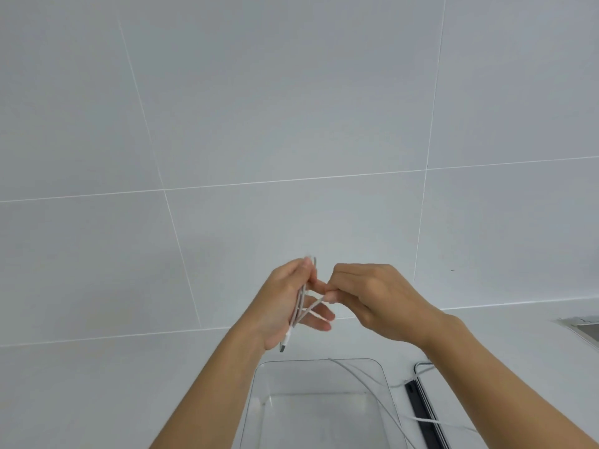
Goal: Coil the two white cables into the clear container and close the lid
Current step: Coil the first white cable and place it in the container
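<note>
My left hand (285,303) is raised above the counter and holds a bundle of folded loops of a white cable (300,306), with a plug hanging below the palm. My right hand (372,299) pinches a strand of that same cable beside the left fingers. Below the hands stands the clear container (259,384), open, with nothing coiled inside it. A second white cable (363,380) trails across the container's right rim and off toward the right. The lid (424,403), clear with a dark edge, lies to the right of the container.
A white tiled wall (291,124) fills the back. The white counter (113,384) runs below it. A metal sink edge (583,325) shows at the far right.
</note>
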{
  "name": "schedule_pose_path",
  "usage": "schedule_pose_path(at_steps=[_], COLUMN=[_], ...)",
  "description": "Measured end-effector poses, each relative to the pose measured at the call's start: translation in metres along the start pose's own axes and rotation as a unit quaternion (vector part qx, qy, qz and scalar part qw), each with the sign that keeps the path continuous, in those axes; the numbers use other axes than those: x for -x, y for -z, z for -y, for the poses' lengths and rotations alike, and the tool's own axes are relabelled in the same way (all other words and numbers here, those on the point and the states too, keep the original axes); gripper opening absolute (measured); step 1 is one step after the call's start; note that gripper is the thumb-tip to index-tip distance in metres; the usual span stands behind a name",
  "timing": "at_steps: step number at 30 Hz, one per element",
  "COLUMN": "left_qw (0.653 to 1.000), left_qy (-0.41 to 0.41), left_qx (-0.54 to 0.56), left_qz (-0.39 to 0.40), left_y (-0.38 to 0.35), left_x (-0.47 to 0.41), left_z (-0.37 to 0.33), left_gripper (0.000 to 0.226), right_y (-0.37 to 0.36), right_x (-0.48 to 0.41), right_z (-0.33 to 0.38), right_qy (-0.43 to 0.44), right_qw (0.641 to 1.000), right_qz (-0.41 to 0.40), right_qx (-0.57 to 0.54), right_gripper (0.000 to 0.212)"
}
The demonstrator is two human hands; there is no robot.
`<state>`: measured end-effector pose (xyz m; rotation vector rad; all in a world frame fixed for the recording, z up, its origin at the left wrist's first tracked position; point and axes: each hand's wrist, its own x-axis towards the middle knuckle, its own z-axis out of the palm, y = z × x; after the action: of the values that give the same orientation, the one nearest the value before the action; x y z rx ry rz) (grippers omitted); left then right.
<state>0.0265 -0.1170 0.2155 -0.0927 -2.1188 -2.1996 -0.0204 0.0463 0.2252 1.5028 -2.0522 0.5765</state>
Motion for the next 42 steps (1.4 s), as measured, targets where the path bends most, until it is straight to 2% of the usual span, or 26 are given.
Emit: schedule_pose_path(at_steps=[4, 9, 11, 14, 16, 22, 24, 26, 27, 28, 31, 34, 36, 39, 42], left_qw=[0.996, 0.992, 0.993, 0.991, 0.987, 0.972, 0.943, 0.871, 0.850, 0.848, 0.865, 0.903, 0.916, 0.928, 0.932], left_qy=[0.014, 0.030, 0.041, 0.048, 0.046, 0.025, 0.009, -0.001, -0.009, -0.015, -0.010, -0.021, -0.026, -0.029, -0.038], left_qx=[-0.081, -0.093, -0.056, 0.022, 0.044, 0.132, 0.214, 0.343, 0.378, 0.387, 0.355, 0.274, 0.229, 0.179, 0.205], left_qz=[0.044, 0.077, 0.094, 0.121, 0.145, 0.193, 0.256, 0.351, 0.367, 0.361, 0.354, 0.331, 0.328, 0.325, 0.296], left_y=[-0.005, -0.007, -0.005, 0.004, 0.010, 0.026, 0.033, 0.039, 0.042, 0.045, 0.047, 0.043, 0.042, 0.042, 0.044], left_x=[0.002, 0.001, 0.002, 0.004, 0.005, 0.009, 0.009, 0.010, 0.011, 0.013, 0.015, 0.013, 0.012, 0.013, 0.012], left_z=[0.002, 0.006, 0.006, 0.005, 0.004, -0.012, -0.016, -0.020, -0.022, -0.023, -0.020, -0.012, -0.005, 0.001, 0.003], left_gripper=[0.039, 0.039, 0.038, 0.038, 0.039, 0.037, 0.034, 0.031, 0.028, 0.029, 0.036, 0.035, 0.033, 0.033, 0.030], right_y=[0.000, 0.002, 0.005, 0.010, 0.013, 0.015, 0.017, 0.022, 0.025, 0.028, 0.033, 0.032, 0.029, 0.019, 0.006], right_x=[0.001, 0.002, 0.002, 0.001, 0.003, 0.005, 0.007, 0.011, 0.013, 0.015, 0.014, 0.008, 0.007, 0.011, 0.018], right_z=[-0.001, -0.009, -0.015, -0.033, -0.045, -0.063, -0.070, -0.080, -0.086, -0.090, -0.100, -0.102, -0.103, -0.103, -0.098], right_qy=[-0.037, -0.115, -0.144, -0.217, -0.253, -0.271, -0.268, -0.281, -0.291, -0.300, -0.317, -0.337, -0.359, -0.390, -0.373], right_qw=[0.998, 0.989, 0.982, 0.953, 0.936, 0.912, 0.913, 0.893, 0.879, 0.867, 0.858, 0.853, 0.853, 0.865, 0.900], right_qz=[-0.036, -0.085, -0.113, -0.165, -0.173, -0.192, -0.198, -0.242, -0.264, -0.279, -0.291, -0.305, -0.307, -0.284, -0.228], right_qx=[-0.019, -0.026, -0.042, -0.129, -0.175, -0.241, -0.235, -0.254, -0.271, -0.284, -0.280, -0.256, -0.223, -0.141, 0.003], right_gripper=[0.024, 0.034, 0.036, 0.031, 0.025, 0.023, 0.025, 0.026, 0.026, 0.026, 0.022, 0.020, 0.023, 0.023, 0.020])
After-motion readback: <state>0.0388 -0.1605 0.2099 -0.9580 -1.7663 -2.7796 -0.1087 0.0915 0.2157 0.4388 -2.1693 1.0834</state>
